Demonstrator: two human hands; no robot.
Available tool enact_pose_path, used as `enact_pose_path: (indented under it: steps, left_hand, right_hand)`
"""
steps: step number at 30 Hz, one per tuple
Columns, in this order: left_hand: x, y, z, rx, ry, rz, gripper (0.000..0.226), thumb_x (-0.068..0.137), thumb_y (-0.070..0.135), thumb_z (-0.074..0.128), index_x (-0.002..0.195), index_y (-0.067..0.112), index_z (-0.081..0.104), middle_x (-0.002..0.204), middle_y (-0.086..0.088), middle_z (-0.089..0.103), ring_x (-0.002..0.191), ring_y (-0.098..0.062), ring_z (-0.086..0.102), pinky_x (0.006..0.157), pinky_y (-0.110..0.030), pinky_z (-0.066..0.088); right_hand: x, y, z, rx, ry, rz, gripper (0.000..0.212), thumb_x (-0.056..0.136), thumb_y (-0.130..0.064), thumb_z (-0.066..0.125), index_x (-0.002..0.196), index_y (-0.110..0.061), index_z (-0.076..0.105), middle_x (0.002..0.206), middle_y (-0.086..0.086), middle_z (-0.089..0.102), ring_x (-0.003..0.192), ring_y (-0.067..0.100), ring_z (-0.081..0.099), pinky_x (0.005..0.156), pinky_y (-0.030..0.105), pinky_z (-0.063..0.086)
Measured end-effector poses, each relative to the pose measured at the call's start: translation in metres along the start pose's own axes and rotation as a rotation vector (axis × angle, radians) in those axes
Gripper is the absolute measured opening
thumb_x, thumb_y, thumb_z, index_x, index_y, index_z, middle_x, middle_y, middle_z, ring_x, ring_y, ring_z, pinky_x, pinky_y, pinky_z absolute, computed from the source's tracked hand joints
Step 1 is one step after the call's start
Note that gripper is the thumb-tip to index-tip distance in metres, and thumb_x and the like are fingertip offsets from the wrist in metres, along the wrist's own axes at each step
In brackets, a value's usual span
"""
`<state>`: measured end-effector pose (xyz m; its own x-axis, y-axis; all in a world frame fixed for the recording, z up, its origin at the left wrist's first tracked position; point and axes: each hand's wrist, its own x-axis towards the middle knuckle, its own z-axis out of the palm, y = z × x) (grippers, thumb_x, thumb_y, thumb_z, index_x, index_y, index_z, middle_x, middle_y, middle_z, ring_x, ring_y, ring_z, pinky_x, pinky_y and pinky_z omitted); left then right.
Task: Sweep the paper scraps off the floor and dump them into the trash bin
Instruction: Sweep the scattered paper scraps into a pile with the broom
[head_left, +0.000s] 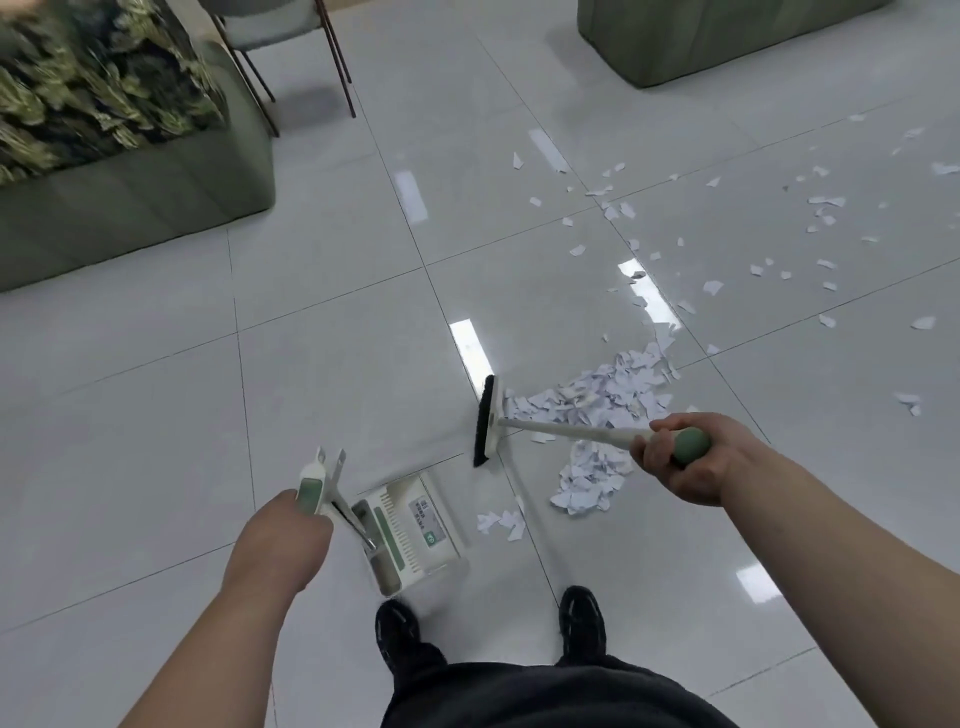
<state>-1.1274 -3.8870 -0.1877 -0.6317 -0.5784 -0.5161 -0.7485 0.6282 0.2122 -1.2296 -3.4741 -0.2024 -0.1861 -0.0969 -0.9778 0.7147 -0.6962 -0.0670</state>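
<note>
My right hand (685, 457) grips the green end of a white broom handle; the broom head (487, 420) with black bristles rests on the grey tiled floor (332, 332), left of a heap of white paper scraps (597, 410). My left hand (283, 540) holds the green-and-white handle of a white dustpan (410, 530) that stands on the floor in front of my feet, its mouth toward the scraps. A few scraps (501, 522) lie just right of the pan. Several loose scraps (826, 208) are scattered farther right. No trash bin is in view.
A green planter box with foliage (130, 171) stands at the left. Chair legs (337, 62) stand behind it. Another green upholstered block (717, 36) sits at the top right. My black shoes (582, 623) are near the bottom edge.
</note>
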Motion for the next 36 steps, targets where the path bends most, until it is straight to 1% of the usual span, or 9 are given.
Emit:
enact_pose_path:
  steps: [5,8,11,14,18,21,23,28,36]
  left_hand:
    - [-0.050,0.010,0.020,0.050,-0.004,0.032,0.014,0.090,0.005,0.046,0.085,0.018,0.045,0.087,-0.014,0.058,0.070,-0.034,0.062,0.067,-0.038,0.054]
    - [-0.074,0.003,0.034,0.002,-0.004,0.001,0.006,0.089,0.008,0.047,0.088,0.011,0.051,0.083,-0.013,0.058,0.064,-0.032,0.058,0.065,-0.036,0.052]
    - [-0.096,-0.012,0.049,-0.098,-0.003,-0.060,0.008,0.086,0.009,0.049,0.090,0.008,0.055,0.083,-0.015,0.062,0.065,-0.033,0.060,0.068,-0.039,0.056]
    - [-0.117,-0.035,0.065,-0.165,-0.006,-0.102,0.008,0.084,0.009,0.050,0.089,0.010,0.056,0.081,-0.013,0.062,0.064,-0.032,0.060,0.066,-0.039,0.058]
    - [-0.146,-0.072,0.086,-0.216,0.003,-0.129,0.006,0.082,0.009,0.050,0.085,0.010,0.056,0.077,-0.013,0.062,0.060,-0.032,0.059,0.061,-0.036,0.055]
    - [-0.173,-0.102,0.101,-0.261,-0.009,-0.161,0.006,0.080,0.010,0.050,0.084,0.010,0.055,0.073,-0.012,0.060,0.055,-0.031,0.055,0.060,-0.036,0.052]
    - [-0.192,-0.121,0.110,-0.294,-0.014,-0.171,0.004,0.080,0.009,0.049,0.082,0.009,0.052,0.071,-0.011,0.056,0.054,-0.030,0.050,0.058,-0.034,0.047]
    - [-0.237,-0.158,0.129,-0.399,0.010,-0.192,0.007,0.080,0.005,0.049,0.075,0.009,0.046,0.064,-0.010,0.048,0.050,-0.028,0.043,0.055,-0.031,0.040]
    - [-0.301,-0.192,0.154,-0.464,0.030,-0.259,0.003,0.080,0.006,0.048,0.081,0.006,0.051,0.066,-0.009,0.050,0.054,-0.028,0.043,0.054,-0.030,0.039]
  right_hand:
    - [-0.030,-0.034,-0.041,-0.015,0.019,-0.094,0.014,0.083,0.003,0.050,0.094,-0.002,0.056,0.089,0.021,0.054,0.032,0.024,0.049,0.033,0.020,0.046]
    - [-0.035,-0.044,-0.055,-0.098,0.052,-0.151,0.027,0.073,0.006,0.052,0.099,0.000,0.056,0.094,0.020,0.054,0.037,0.022,0.051,0.035,0.021,0.049]
    - [-0.037,-0.045,-0.064,-0.207,0.057,-0.223,0.027,0.081,0.003,0.052,0.107,-0.001,0.054,0.088,0.017,0.053,0.046,0.019,0.053,0.037,0.021,0.050]
    - [-0.036,-0.037,-0.070,-0.336,0.053,-0.309,0.035,0.085,0.003,0.051,0.120,-0.005,0.052,0.083,0.015,0.052,0.053,0.017,0.052,0.042,0.022,0.053]
    - [-0.046,-0.005,-0.082,-0.471,0.031,-0.362,0.029,0.086,0.004,0.050,0.113,-0.006,0.053,0.082,0.016,0.054,0.058,0.017,0.054,0.044,0.023,0.055]
    - [-0.057,0.030,-0.094,-0.528,0.002,-0.338,0.018,0.085,0.003,0.049,0.101,-0.003,0.051,0.083,0.017,0.055,0.049,0.016,0.053,0.042,0.021,0.053]
    - [-0.063,0.054,-0.103,-0.558,-0.057,-0.287,0.016,0.085,0.003,0.048,0.101,0.000,0.049,0.080,0.016,0.054,0.045,0.013,0.050,0.041,0.019,0.051]
    - [-0.080,0.101,-0.120,-0.608,-0.193,-0.161,0.037,0.072,0.002,0.053,0.108,0.007,0.048,0.079,0.016,0.055,0.045,0.013,0.048,0.038,0.018,0.047]
    - [-0.073,0.148,-0.144,-0.791,-0.242,0.010,0.036,0.078,-0.001,0.051,0.113,0.001,0.046,0.078,0.018,0.056,0.043,0.015,0.047,0.036,0.019,0.046]
